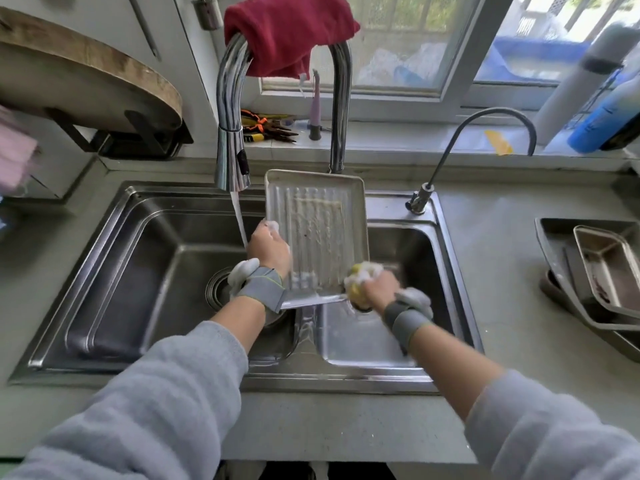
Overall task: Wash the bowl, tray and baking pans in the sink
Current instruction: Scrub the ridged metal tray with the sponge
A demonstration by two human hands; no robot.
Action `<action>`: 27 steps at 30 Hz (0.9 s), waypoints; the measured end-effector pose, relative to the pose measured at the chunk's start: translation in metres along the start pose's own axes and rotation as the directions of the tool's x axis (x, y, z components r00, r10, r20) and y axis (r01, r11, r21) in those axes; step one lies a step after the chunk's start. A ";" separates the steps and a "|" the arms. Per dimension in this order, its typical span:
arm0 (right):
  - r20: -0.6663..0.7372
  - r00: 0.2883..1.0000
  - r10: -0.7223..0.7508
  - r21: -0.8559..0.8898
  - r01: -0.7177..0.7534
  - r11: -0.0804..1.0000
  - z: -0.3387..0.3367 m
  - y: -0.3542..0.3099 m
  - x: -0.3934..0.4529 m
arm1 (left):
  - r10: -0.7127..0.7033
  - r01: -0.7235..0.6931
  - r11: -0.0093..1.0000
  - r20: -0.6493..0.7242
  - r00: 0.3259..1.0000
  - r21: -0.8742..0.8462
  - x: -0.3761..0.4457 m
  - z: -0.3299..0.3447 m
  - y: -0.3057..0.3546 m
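Note:
A ribbed metal tray [318,233] stands tilted on its near edge over the divider of the double sink [114,237]. My left hand [268,247] grips the tray's left rim. My right hand [375,284] holds a soapy yellow sponge [360,285] against the tray's lower right corner. Foam covers both hands, and streaks of it run down the tray's face. Water streams from the pull-down faucet [232,140] just left of my left hand. Baking pans [609,268] sit nested on the counter at the right.
A red cloth [287,29] hangs over the faucet's arch. A small drinking-water tap [485,147] rises behind the right basin. Pliers [263,128] and a purple brush lie on the windowsill. A round wooden board [86,81] leans at the upper left.

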State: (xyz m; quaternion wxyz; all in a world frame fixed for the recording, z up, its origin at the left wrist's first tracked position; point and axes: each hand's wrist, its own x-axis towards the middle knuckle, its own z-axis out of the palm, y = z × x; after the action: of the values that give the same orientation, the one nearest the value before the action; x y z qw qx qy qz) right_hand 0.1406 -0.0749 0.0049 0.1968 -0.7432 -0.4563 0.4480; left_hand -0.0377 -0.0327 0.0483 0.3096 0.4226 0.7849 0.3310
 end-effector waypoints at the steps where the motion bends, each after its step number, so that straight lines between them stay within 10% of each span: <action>1: -0.052 0.998 0.030 -0.012 -0.031 0.999 -0.010 -0.008 0.007 | -0.003 0.003 1.000 0.009 1.000 -0.004 0.001 0.003 -0.002; 8: -0.164 0.975 0.153 0.197 -0.119 0.973 -0.035 -0.015 0.041 | 0.098 -0.107 0.994 0.213 0.972 0.032 -0.009 0.021 -0.005; 16: -0.239 0.971 -0.016 -0.025 0.011 1.000 -0.052 -0.028 0.029 | -0.062 -0.033 0.961 0.332 0.941 0.274 -0.016 0.024 -0.018; 24: -0.292 0.956 -0.038 -0.068 0.019 0.998 -0.048 -0.069 0.024 | 0.009 -0.251 0.932 0.675 0.738 0.262 -0.075 0.038 0.007; 27: -0.230 0.969 -0.086 -0.039 0.079 0.996 -0.036 -0.080 0.014 | 0.035 -0.261 0.896 0.529 0.848 0.359 -0.082 0.053 0.006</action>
State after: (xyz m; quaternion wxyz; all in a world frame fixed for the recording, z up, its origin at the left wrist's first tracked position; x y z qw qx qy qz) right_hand 0.1333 -0.0187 0.0727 0.2562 -0.7734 -0.4674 0.3432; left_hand 0.0427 -0.0880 0.0385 0.3811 0.6117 0.6911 0.0549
